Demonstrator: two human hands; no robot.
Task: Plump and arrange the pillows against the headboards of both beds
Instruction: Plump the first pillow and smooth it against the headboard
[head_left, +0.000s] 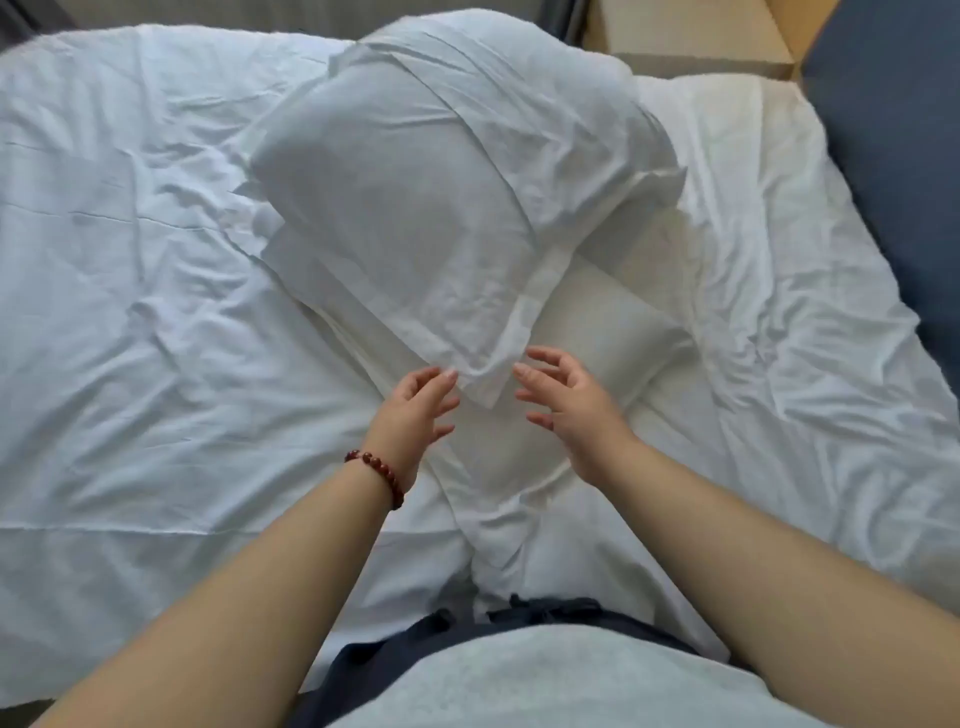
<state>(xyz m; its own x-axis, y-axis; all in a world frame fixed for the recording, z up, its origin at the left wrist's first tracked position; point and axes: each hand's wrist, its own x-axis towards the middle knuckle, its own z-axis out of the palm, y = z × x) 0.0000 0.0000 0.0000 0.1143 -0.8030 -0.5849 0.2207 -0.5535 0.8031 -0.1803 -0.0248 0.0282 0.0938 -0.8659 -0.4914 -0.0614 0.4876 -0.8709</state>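
Observation:
A large white pillow lies tilted across the middle of the bed, its flapped near corner pointing at me. It rests partly on a second, cream-white pillow that lies flat underneath to the right. My left hand, with a red bead bracelet at the wrist, is open just left of that near corner, fingertips at the fabric edge. My right hand is open just right of the corner, fingers spread and apart from the pillow. Neither hand grips anything.
The bed's wrinkled white sheet spreads left and right. A dark blue padded headboard runs along the right edge. A tan wooden surface shows at the top right. My dark trousers and grey shirt fill the bottom.

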